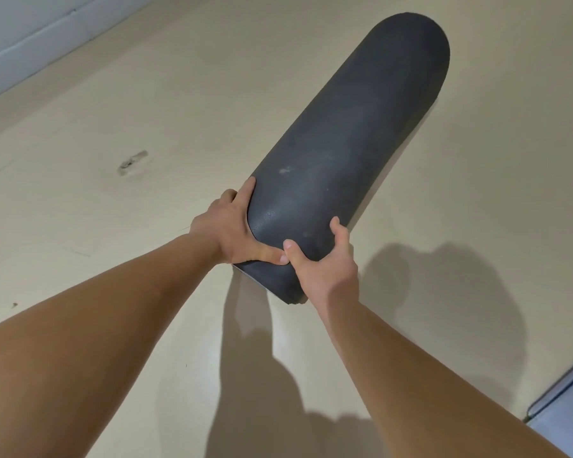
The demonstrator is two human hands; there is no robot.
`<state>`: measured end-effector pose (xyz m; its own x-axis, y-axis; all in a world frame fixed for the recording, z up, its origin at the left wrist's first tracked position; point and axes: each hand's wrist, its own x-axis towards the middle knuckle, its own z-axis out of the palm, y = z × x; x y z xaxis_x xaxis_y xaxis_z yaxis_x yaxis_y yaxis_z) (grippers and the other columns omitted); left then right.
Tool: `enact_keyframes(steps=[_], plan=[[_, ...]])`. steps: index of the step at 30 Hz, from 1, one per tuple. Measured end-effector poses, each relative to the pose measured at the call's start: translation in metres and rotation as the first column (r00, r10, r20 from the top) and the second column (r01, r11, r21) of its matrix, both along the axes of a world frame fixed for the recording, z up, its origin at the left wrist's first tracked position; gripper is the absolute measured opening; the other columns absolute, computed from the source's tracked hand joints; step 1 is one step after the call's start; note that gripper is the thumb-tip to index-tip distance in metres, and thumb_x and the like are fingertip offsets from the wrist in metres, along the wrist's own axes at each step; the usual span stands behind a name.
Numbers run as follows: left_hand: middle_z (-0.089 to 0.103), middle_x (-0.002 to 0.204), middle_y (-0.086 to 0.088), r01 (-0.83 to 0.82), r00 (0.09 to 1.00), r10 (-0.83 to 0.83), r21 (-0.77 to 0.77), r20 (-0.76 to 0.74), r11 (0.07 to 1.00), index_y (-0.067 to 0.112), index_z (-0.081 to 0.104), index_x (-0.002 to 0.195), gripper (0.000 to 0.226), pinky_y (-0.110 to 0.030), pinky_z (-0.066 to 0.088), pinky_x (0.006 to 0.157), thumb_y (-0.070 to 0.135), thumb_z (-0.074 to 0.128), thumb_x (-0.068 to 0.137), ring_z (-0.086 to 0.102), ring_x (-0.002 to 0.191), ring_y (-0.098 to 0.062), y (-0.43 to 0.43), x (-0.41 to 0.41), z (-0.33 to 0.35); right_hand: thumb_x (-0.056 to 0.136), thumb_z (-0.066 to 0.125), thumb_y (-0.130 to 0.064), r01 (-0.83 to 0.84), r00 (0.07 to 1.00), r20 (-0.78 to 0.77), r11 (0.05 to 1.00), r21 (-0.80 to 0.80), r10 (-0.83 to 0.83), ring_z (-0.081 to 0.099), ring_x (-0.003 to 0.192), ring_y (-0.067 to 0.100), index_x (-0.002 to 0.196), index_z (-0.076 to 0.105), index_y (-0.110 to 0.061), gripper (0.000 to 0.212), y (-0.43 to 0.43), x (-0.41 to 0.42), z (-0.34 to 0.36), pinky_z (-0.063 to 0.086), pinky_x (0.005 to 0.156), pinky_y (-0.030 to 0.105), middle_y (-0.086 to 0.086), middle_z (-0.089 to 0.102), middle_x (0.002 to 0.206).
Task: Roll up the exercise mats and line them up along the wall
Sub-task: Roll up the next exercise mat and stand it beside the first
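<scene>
The mat (pixel 344 153) lies fully rolled on the floor (pixel 113 226), its near end clasped by the left grip (pixel 227 233) and right grip (pixel 321 262), both curled round it, so moving it to the far-left wall (pixel 30 34) seemingly remains.

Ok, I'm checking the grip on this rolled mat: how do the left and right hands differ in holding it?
The left hand wraps the left side of the rolled mat, thumb laid sideways toward the right hand; the right hand wraps its right side, thumb pointing up. The left hand sits farther along the roll than the right. Both grip the near end, thumbs touching.
</scene>
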<state>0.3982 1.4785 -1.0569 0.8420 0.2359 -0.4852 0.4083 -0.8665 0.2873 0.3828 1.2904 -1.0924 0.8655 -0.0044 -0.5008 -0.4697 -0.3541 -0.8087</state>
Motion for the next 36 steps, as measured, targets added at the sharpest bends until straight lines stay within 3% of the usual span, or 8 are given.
enact_keyframes(steps=[8, 11, 14, 17, 21, 24, 30, 36], plan=[[0.032, 0.159, -0.006, 0.171, 0.963, -0.19, 0.11, 0.191, 0.979, 0.029, 0.016, 0.165, 0.137, -0.059, 0.042, 0.114, 0.085, 0.068, 0.051, 0.031, 0.149, -0.033, -0.02, -0.005, 0.027, 0.086, 0.084, -0.051, -0.044, 0.995, -0.083, 0.979, 0.198, 0.062, 0.057, 0.121, 0.012, 0.166, 0.02, -0.05, 0.102, -0.018, 0.007, 0.006, 0.057, 0.106, 0.045, -0.018, 0.05, 0.147], [0.031, 0.166, -0.008, 0.213, 0.936, -0.233, 0.105, 0.263, 0.971, 0.023, 0.028, 0.164, 0.121, -0.056, 0.038, 0.119, 0.079, 0.063, 0.063, 0.03, 0.151, -0.033, -0.03, -0.013, 0.039, 0.093, 0.08, -0.044, -0.088, 0.996, 0.002, 0.978, 0.191, 0.089, 0.063, 0.106, 0.01, 0.167, 0.028, -0.035, 0.09, -0.027, 0.008, 0.011, 0.06, 0.087, 0.03, -0.008, 0.062, 0.138], [0.037, 0.162, -0.008, 0.24, 0.932, -0.261, 0.112, 0.25, 0.964, 0.019, 0.034, 0.162, 0.109, -0.052, 0.038, 0.119, 0.072, 0.066, 0.072, 0.034, 0.15, -0.032, -0.041, -0.016, 0.05, 0.097, 0.076, -0.045, -0.114, 0.993, 0.004, 0.989, 0.092, 0.114, 0.065, 0.12, 0.017, 0.164, 0.038, -0.029, 0.078, -0.033, 0.009, 0.016, 0.059, 0.105, 0.043, -0.008, 0.061, 0.14], [0.049, 0.15, -0.012, 0.291, 0.903, -0.328, 0.166, 0.278, 0.942, 0.014, 0.05, 0.151, 0.083, -0.051, 0.044, 0.113, 0.059, 0.075, 0.085, 0.045, 0.14, -0.035, -0.051, -0.014, 0.055, 0.099, 0.071, -0.045, -0.155, 0.986, -0.058, 0.988, 0.008, 0.155, 0.065, 0.113, 0.021, 0.149, 0.058, -0.02, 0.057, -0.04, 0.015, 0.013, 0.054, 0.11, 0.047, -0.006, 0.066, 0.111], [0.06, 0.134, -0.014, 0.386, 0.836, -0.431, 0.196, 0.339, 0.902, 0.008, 0.066, 0.133, 0.067, -0.053, 0.048, 0.106, 0.053, 0.061, 0.083, 0.056, 0.125, -0.035, -0.09, -0.013, 0.053, 0.097, 0.071, -0.035, -0.297, 0.955, -0.047, 0.951, -0.085, 0.294, 0.044, 0.071, 0.023, 0.097, 0.068, -0.002, 0.033, -0.075, 0.013, 0.014, 0.046, 0.072, 0.033, 0.004, 0.05, 0.074], [0.063, 0.131, -0.018, 0.486, 0.785, -0.503, 0.143, 0.361, 0.862, 0.004, 0.068, 0.13, 0.054, -0.052, 0.05, 0.103, 0.039, 0.069, 0.089, 0.06, 0.122, -0.038, -0.143, -0.015, 0.045, 0.099, 0.069, -0.033, -0.416, 0.909, -0.084, 0.884, -0.214, 0.408, 0.053, 0.069, 0.022, 0.093, 0.071, -0.002, 0.032, -0.132, 0.009, 0.024, 0.042, 0.067, 0.03, 0.003, 0.058, 0.077], [0.051, 0.157, -0.004, 0.713, 0.661, -0.666, -0.012, 0.346, 0.701, 0.017, 0.051, 0.155, 0.064, -0.04, 0.047, 0.11, 0.038, 0.069, 0.098, 0.053, 0.14, -0.027, -0.284, -0.022, 0.021, 0.1, 0.063, -0.05, -0.482, 0.876, -0.236, 0.751, -0.451, 0.42, 0.064, 0.1, 0.016, 0.126, 0.068, -0.024, 0.037, -0.298, -0.028, 0.052, 0.048, 0.083, 0.03, -0.007, 0.065, 0.115], [0.048, 0.158, 0.001, 0.91, 0.412, -0.871, -0.08, 0.269, 0.406, 0.021, 0.041, 0.162, 0.069, -0.041, 0.048, 0.107, 0.038, 0.067, 0.101, 0.053, 0.139, -0.025, -0.441, -0.072, 0.007, 0.102, 0.061, -0.052, -0.403, 0.91, -0.322, 0.739, -0.54, 0.261, 0.061, 0.101, 0.015, 0.131, 0.066, -0.026, 0.039, -0.459, -0.134, 0.082, 0.048, 0.091, 0.03, -0.005, 0.068, 0.12]])
